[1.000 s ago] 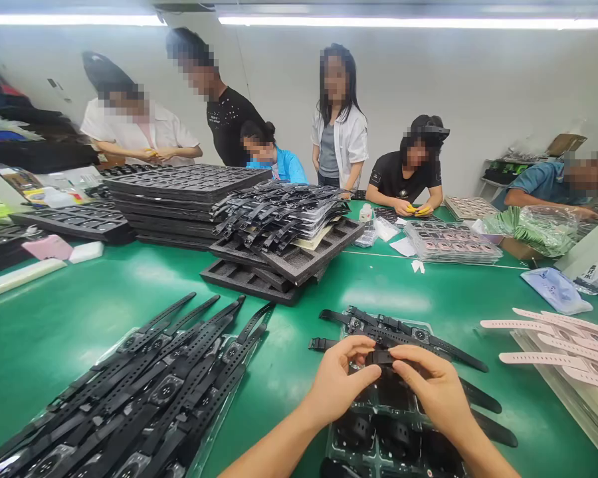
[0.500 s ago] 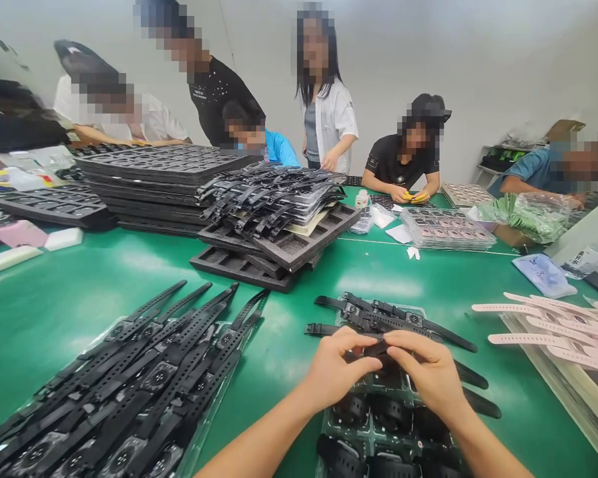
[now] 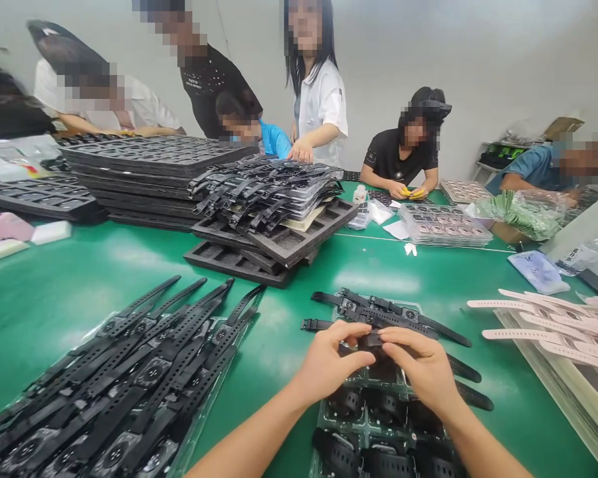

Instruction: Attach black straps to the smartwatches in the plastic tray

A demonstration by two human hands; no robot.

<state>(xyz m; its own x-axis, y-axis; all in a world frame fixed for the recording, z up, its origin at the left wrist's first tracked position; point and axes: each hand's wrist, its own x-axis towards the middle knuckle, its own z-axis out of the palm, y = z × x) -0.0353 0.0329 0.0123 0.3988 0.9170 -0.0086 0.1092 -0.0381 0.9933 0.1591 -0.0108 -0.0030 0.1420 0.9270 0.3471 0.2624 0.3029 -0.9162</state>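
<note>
Between my two hands is a black smartwatch (image 3: 373,340), its strap curled up over a clear plastic tray (image 3: 319,425). My left hand (image 3: 329,364) grips the watch's left side with bent fingers, the thumb held a little lower. On the other side, my right hand (image 3: 422,362) pinches it between fingers and thumb. Below them, rolled black watches (image 3: 336,455) sit in the tray's compartments. Flat, unrolled black watches (image 3: 408,317) lie across its far end, with strap ends poking out to the right. My fingers hide much of the held watch.
Many black watches (image 3: 149,373) lie in trays at left. Pink-strapped watches (image 3: 553,318) are stacked at right. Beyond them stand black foam trays (image 3: 299,242) under a pile of watches (image 3: 259,186). Several co-workers sit or stand around the green table (image 3: 403,272).
My hands stay on the watch, with only a slight shift of the fingers. Across the table, the standing co-worker in white has reached a hand onto the watch pile. The view has shifted slightly.
</note>
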